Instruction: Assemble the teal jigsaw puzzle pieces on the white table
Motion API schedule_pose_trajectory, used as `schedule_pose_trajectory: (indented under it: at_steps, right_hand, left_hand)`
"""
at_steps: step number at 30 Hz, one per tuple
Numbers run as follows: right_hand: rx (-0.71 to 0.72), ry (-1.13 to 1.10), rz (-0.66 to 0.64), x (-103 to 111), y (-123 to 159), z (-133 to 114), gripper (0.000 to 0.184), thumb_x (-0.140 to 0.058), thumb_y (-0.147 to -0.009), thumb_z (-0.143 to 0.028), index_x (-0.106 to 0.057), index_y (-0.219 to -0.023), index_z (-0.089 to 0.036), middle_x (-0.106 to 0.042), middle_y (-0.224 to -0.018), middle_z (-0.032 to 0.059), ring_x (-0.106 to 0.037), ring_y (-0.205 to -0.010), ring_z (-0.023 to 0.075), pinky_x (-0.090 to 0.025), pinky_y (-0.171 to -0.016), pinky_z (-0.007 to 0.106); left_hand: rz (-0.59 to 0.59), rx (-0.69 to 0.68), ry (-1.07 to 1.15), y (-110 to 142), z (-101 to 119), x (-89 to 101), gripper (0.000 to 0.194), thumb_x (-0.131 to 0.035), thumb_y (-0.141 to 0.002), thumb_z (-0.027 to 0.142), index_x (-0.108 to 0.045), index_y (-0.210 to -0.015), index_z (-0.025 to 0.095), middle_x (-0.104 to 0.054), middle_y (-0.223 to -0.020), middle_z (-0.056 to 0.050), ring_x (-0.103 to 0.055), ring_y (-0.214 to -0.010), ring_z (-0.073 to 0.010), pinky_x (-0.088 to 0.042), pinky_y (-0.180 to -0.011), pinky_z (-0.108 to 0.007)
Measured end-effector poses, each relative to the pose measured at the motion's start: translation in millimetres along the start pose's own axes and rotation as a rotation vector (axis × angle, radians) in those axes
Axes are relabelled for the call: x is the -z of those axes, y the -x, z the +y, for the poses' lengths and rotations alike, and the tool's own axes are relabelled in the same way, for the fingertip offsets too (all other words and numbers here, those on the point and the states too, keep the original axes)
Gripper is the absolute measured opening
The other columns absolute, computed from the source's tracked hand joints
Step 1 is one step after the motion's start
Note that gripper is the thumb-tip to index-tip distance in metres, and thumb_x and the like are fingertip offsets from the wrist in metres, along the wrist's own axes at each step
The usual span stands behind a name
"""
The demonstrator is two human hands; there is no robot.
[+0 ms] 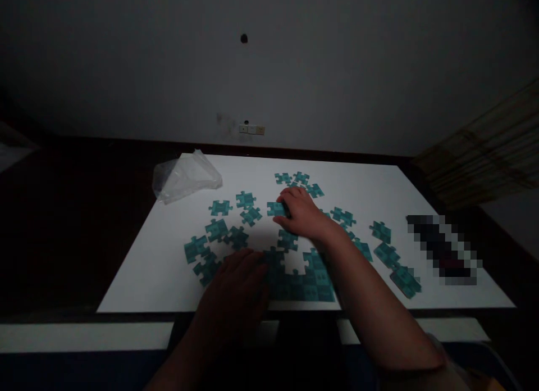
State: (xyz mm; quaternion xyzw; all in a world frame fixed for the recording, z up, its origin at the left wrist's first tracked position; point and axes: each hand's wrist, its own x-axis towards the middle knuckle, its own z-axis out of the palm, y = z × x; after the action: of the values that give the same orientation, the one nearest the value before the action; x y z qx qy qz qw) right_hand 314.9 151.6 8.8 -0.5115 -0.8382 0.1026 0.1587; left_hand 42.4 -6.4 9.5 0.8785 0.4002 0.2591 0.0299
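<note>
Several teal jigsaw pieces lie scattered on a white board (379, 183). My right hand (304, 214) reaches forward over the middle of the board, its fingertips closed on one loose teal piece (276, 209). My left hand (236, 290) rests palm down at the near edge, pressing on the left end of a joined block of puzzle pieces (303, 281). Its fingers lie flat and together on the pieces.
A crumpled clear plastic bag (185, 176) lies at the board's far left corner. A dark blurred object (444, 248) sits at the right edge. More loose pieces lie at left (217, 229) and right (391, 256). A dark floor surrounds the board; a wall stands behind.
</note>
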Motion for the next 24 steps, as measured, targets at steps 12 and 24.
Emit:
schedule_pose_trajectory:
  at_steps: [12,24]
  right_hand:
    - [-0.017,0.071,-0.019,20.6,17.1,-18.0,0.037,-0.071,-0.111,-0.044,-0.079,-0.137,-0.02,-0.078,-0.147,0.0229,-0.067,-0.142,0.042,-0.052,-0.127,0.059]
    - [-0.066,-0.117,0.262,1.8,207.5,-73.7,0.044,-0.06,-0.118,-0.042,-0.079,-0.157,-0.032,-0.078,-0.16,0.0167,-0.074,-0.15,0.0417,-0.061,-0.128,0.07]
  left_hand:
    - [0.047,-0.038,0.039,4.8,-8.9,-10.2,0.03,-0.078,-0.097,0.014,-0.079,-0.127,0.022,-0.086,-0.133,-0.012,-0.081,-0.126,-0.0332,-0.071,-0.111,-0.055]
    - [0.031,0.492,-0.186,58.4,-72.5,26.5,0.066,-0.058,-0.113,0.048,-0.062,-0.17,0.014,-0.06,-0.181,-0.026,-0.057,-0.168,-0.045,-0.047,-0.139,-0.067]
